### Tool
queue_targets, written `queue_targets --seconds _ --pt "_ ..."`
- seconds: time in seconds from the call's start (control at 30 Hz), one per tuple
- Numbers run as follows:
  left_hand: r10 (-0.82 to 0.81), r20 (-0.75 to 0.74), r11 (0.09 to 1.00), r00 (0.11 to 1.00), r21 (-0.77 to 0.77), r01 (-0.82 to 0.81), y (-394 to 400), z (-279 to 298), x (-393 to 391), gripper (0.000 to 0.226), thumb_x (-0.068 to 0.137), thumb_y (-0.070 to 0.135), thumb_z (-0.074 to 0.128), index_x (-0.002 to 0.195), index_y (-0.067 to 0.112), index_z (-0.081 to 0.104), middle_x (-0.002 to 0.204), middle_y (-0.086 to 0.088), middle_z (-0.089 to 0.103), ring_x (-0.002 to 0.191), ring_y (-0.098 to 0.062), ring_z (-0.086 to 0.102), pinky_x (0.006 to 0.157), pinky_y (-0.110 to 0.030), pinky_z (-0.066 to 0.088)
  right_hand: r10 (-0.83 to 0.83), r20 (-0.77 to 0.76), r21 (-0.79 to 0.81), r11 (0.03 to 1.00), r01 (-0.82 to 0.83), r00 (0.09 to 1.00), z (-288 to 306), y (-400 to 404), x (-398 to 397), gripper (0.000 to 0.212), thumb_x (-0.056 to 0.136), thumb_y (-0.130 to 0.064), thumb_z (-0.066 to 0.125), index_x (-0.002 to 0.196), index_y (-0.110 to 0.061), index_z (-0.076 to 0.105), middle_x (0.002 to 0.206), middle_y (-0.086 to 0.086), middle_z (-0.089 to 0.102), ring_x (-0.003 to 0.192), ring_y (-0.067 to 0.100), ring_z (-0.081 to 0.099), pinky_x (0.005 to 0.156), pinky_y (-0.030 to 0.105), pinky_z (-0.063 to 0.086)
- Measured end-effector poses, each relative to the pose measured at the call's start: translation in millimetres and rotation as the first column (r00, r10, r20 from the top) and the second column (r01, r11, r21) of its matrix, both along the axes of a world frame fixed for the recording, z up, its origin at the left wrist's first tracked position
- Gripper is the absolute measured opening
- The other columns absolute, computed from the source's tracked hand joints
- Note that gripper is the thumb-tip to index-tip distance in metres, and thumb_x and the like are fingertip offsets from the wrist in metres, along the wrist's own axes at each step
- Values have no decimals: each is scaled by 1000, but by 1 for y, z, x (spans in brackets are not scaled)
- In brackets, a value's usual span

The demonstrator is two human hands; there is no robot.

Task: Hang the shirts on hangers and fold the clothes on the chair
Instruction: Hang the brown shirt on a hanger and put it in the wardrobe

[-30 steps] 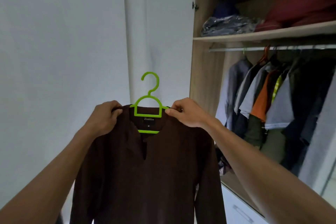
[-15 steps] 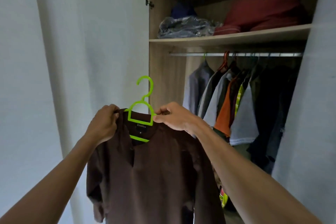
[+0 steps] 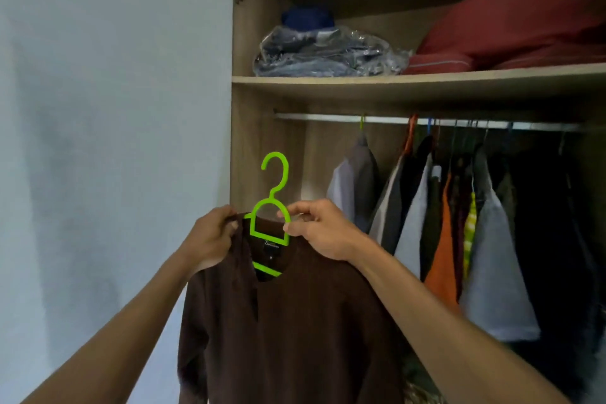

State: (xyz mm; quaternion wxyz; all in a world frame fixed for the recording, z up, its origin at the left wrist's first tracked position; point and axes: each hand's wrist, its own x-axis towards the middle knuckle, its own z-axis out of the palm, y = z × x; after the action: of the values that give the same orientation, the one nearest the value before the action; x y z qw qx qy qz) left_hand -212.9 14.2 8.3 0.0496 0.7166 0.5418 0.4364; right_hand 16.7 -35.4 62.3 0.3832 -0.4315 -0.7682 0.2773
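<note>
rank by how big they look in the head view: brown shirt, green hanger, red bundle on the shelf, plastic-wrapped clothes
1. brown shirt, though it is nearest the camera
2. red bundle
3. plastic-wrapped clothes
4. green hanger, partly hidden inside the shirt

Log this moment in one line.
stage: carrying | left hand: grips brown shirt | right hand: pinches green hanger | rail: not reached

head-worn view, facing wardrobe (image 3: pixel 426 82), close
</note>
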Motion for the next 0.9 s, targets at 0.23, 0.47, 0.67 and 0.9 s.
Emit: queue_targets --seconds 0.23,0.47,0.67,0.9 --pt "-142 102 990 985 19 141 127 16 13 23 99 4 50 115 9 65 104 -2 61 98 -20 56 79 -26 37 -208 -121 -49 978 203 971 10 92 -24 23 92 -7 68 95 -29 68 83 -6 68 91 17 66 90 34 50" --pt "-290 157 957 944 21 290 235 24 37 30 101 3 46 120 16 64 109 1 66 103 -16 60 82 -18 47 -279 -232 -47 960 276 932 16 172 -30 20 93 -4 64 103 -20 68 87 -12 67 83 3 63 69 10 47" --pt "-340 118 940 933 36 338 327 39 60 39 92 16 50 128 25 64 120 1 70 117 -21 63 104 -42 48 -373 -315 -48 924 378 873 35 239 -14 19 89 -2 66 94 -20 66 80 -8 65 81 11 63 66 17 48" --pt "-341 -37 937 939 70 343 397 104 98 47 93 1 54 135 19 59 130 -5 66 126 -25 58 106 -35 45 -490 -389 0 847 531 780 74 324 7 38 82 -7 66 111 -31 62 88 4 66 74 20 58 59 27 42"
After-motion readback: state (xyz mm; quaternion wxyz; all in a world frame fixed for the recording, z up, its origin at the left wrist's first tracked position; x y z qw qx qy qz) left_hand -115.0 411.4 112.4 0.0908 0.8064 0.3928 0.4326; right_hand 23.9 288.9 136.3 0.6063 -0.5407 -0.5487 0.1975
